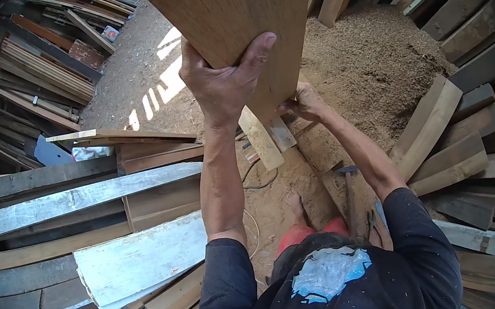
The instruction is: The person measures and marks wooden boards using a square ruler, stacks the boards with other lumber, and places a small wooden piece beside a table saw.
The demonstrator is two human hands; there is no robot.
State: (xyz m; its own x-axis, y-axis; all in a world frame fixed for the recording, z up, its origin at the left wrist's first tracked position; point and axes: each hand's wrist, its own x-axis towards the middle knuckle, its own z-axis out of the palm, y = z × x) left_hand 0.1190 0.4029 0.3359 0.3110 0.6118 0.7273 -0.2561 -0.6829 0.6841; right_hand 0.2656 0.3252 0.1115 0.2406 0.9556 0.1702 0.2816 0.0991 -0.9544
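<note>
A wide brown wooden board [248, 17] is held up in front of me, its top running out of view. My left hand [227, 85] grips its left edge, thumb across the near face and fingers hidden behind. Near the lower right corner, my right hand [308, 103] is closed on the board, its fingers partly hidden. Below the board's bottom end, a pale wood piece [260, 139] leans beside another short piece [282, 134]. A hammer [349, 194] and pliers [372, 224] are by my right leg.
Planks [84, 198] are stacked on the left, with a whitish board [145, 258] on them. A sawdust heap [373, 63] lies ahead to the right. More planks [428, 127] line the right side, and long strips [45, 68] fill the far left. A dark cable [264, 185] lies on the ground.
</note>
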